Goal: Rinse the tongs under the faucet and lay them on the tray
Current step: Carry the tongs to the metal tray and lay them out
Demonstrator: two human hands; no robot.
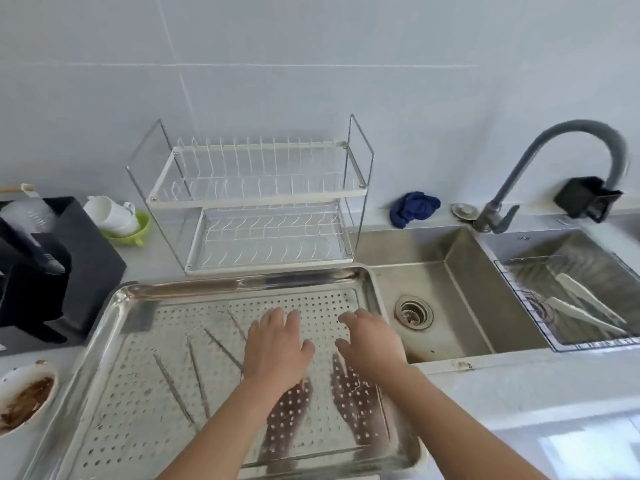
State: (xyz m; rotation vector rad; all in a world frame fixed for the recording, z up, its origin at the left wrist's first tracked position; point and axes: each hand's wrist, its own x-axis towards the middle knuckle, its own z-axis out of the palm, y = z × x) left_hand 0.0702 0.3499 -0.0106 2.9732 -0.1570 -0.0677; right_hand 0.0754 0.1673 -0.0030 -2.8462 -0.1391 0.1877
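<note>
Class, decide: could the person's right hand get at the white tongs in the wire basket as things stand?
Probably yes: the right hand is empty, and the tongs lie uncovered in the wire basket, with only open sink between.

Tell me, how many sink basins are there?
2. The left basin, beside the tray, shows a bare drain. The right basin, below the faucet, holds a wire basket with white tongs. More may lie beyond the frame's edge.

I see left hand [277, 344] stretched forward, flat, palm down, fingers straight. Right hand [369, 344] just beside it, small gap between, palm down, fingers loose.
</note>
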